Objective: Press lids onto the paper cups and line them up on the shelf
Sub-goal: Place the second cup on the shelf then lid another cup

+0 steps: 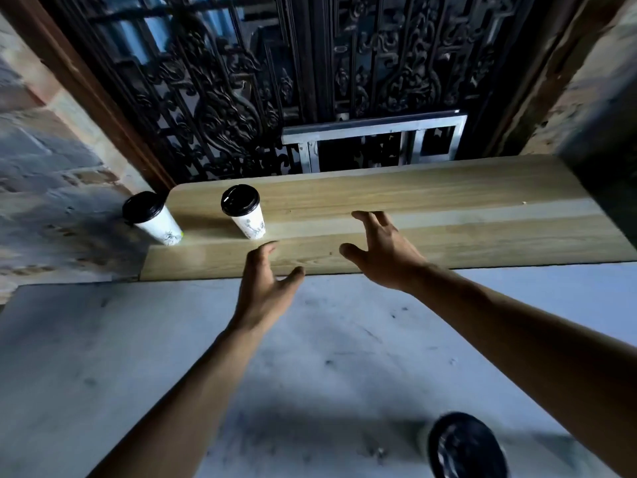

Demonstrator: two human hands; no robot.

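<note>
Two white paper cups with black lids stand on the pale wooden shelf (413, 215): one lidded cup (153, 219) at its left end, a second lidded cup (245, 213) a little to the right. My left hand (265, 284) hovers at the shelf's front edge, fingers spread, holding nothing, just below and right of the second cup. My right hand (379, 250) reaches over the shelf's middle, fingers apart and empty. A third cup with a black lid (465, 446) stands on the grey surface at the bottom right, blurred, under my right forearm.
A grey marbled counter (172, 357) lies in front of the shelf. Behind the shelf stands a dark carved wooden screen (241, 98) with a metal frame (375, 139). Brick wall flanks the left; a dark post (606, 150) overhangs the shelf's right end.
</note>
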